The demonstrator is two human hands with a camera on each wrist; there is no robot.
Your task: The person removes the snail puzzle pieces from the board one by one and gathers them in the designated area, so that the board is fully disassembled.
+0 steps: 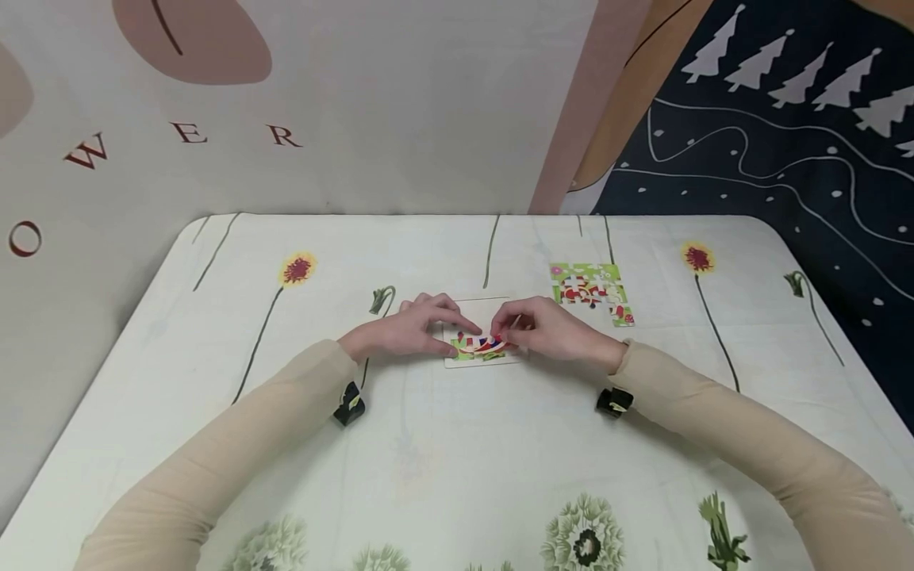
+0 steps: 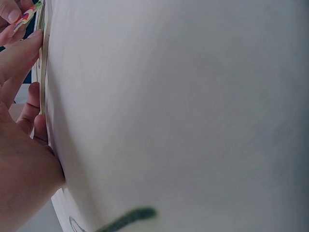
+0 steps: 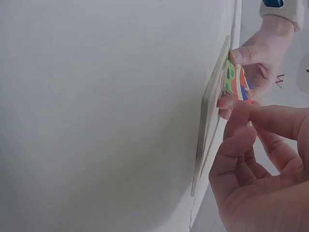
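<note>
A thin pale puzzle board (image 1: 485, 363) lies on the table, with several colourful jigsaw pieces (image 1: 467, 346) joined near its front edge. My left hand (image 1: 414, 323) rests on the board's left side, fingers reaching over it and thumb at the pieces' left edge. From the right, my right hand (image 1: 546, 327) pinches a jigsaw piece between thumb and forefinger. That pinched piece (image 2: 24, 19) stands tilted up in the left wrist view. In the right wrist view, green, red and blue jigsaw pieces (image 3: 234, 79) show between both hands. My fingers partly cover them.
Behind my right hand lies a second group of jigsaw pieces (image 1: 587, 284) in green and red, with one piece (image 1: 622, 315) at its lower right corner. A flower-print cloth (image 1: 457, 444) covers the table. Printed fabric (image 1: 400, 143) hangs along the back.
</note>
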